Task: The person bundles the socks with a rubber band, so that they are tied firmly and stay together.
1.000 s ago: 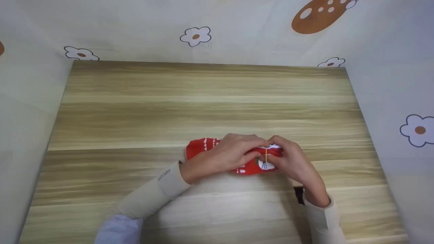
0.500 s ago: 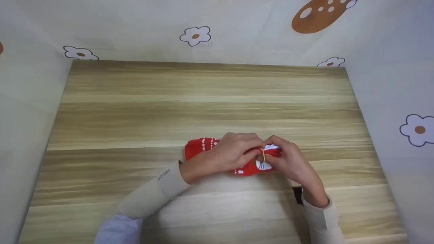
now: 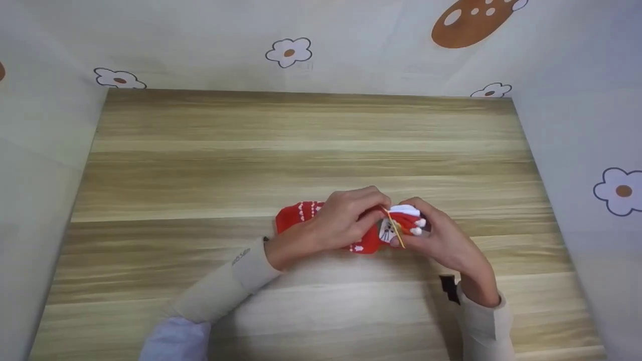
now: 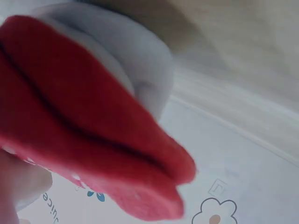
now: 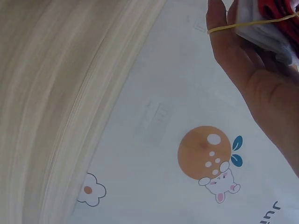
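A red knitted pair of socks (image 3: pixel 292 216) with white patterns lies in a bundle across both hands in the head view. A thin yellow rubber band (image 3: pixel 397 234) slants over its right end, stretched between the left fingertips and the right thumb. My left hand (image 3: pixel 337 223) grips the bundle's middle, with fingertips at the band. My right hand (image 3: pixel 448 240) holds the end with the white cuff and small white bobbles. Red folded fabric (image 4: pixel 88 116) fills much of the left wrist view. In the right wrist view the rubber band (image 5: pixel 252 23) reaches over a finger of the right hand.
Wood-grain tabletop (image 3: pixel 251 150) spreads around the hands. A pale wall covering (image 3: pixel 200 45) printed with flowers borders the table at the back and both sides. Each forearm wears a beige sleeve cover (image 3: pixel 225 283).
My right hand has shifted slightly right, showing more of the socks' white end and bobbles. The rubber band, nearly upright before, now stretches at a slant. The left fingers have lifted a little.
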Tool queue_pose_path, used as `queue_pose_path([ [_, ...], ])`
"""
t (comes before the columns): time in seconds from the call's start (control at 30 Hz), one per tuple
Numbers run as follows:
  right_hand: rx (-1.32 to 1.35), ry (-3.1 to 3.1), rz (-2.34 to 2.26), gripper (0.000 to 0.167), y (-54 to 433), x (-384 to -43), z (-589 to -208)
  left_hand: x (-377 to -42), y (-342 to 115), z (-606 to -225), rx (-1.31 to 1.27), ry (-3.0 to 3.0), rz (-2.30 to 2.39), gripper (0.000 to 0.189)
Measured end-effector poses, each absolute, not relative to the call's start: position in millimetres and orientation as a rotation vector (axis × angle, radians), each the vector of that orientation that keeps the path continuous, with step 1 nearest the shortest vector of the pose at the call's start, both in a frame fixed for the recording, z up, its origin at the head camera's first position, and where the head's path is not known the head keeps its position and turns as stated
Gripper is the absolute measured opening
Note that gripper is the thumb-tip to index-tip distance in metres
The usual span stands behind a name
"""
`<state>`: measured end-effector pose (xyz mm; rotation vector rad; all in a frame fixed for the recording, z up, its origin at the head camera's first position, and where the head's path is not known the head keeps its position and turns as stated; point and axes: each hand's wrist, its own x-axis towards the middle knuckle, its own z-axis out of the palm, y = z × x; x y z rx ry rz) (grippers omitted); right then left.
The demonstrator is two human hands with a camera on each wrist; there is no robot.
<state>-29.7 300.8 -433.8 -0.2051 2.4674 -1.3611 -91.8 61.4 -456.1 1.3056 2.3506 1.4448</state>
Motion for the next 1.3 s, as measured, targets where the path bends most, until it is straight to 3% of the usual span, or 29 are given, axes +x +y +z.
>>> queue_pose_path([
  [0.37, -0.150, 2.285, -1.589, 0.072, 300, -31, -447, -92, 61, -454, 1.154, 2.272, 1.665, 0.020],
  [0.77, 0.019, 2.277, -1.719, 0.049, 287, -29, -449, -92, 60, -453, 1.092, 2.166, 1.719, 0.019],
  [1.3, 0.187, 2.205, -1.757, 0.040, 279, -24, -442, -95, 59, -451, 0.944, 2.215, 1.534, 0.024],
])
